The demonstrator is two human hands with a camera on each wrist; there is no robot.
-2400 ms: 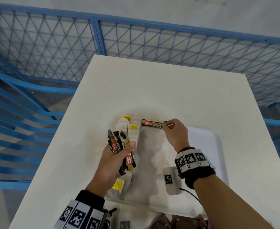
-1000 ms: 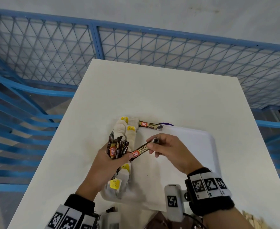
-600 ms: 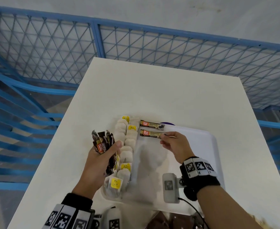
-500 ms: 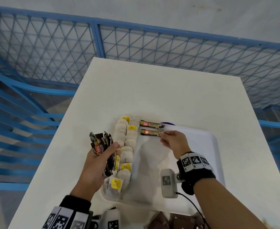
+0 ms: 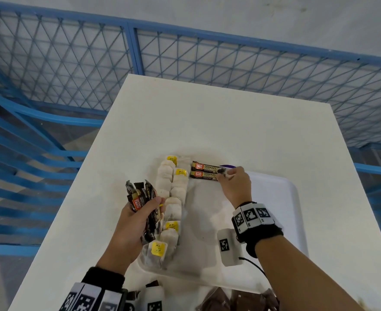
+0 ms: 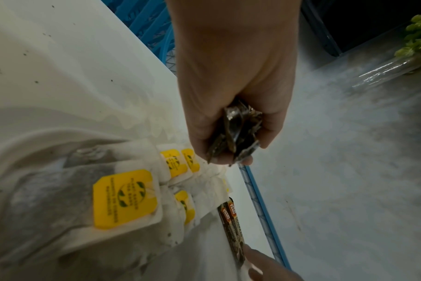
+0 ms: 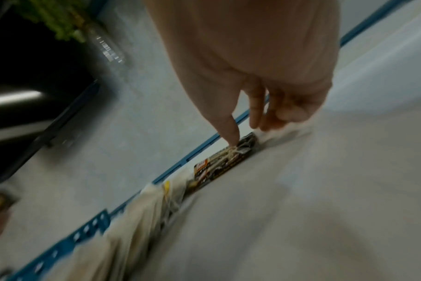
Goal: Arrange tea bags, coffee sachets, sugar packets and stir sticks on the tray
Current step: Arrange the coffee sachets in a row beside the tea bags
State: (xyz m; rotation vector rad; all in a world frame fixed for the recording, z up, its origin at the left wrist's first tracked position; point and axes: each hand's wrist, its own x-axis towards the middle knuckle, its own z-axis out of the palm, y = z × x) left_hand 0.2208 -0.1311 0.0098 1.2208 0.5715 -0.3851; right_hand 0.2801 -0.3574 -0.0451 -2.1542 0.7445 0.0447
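A white tray lies on the white table. Two columns of tea bags with yellow tags fill its left side. Two dark coffee sachets lie side by side at its far edge. My right hand touches their right ends with straight fingertips; the right wrist view shows one fingertip pressing on a sachet. My left hand grips a bundle of coffee sachets upright beside the tray's left edge. The left wrist view shows that bundle above the tea bags.
Brown packets lie at the table's near edge. Something purple peeks out behind the tray's far rim. A blue mesh fence stands behind and to the left of the table. The tray's middle and right are bare.
My right hand drew a sachet from the left hand's bundle, laid it on the tray and slid it up against the first one. The left hand shifted a little left.
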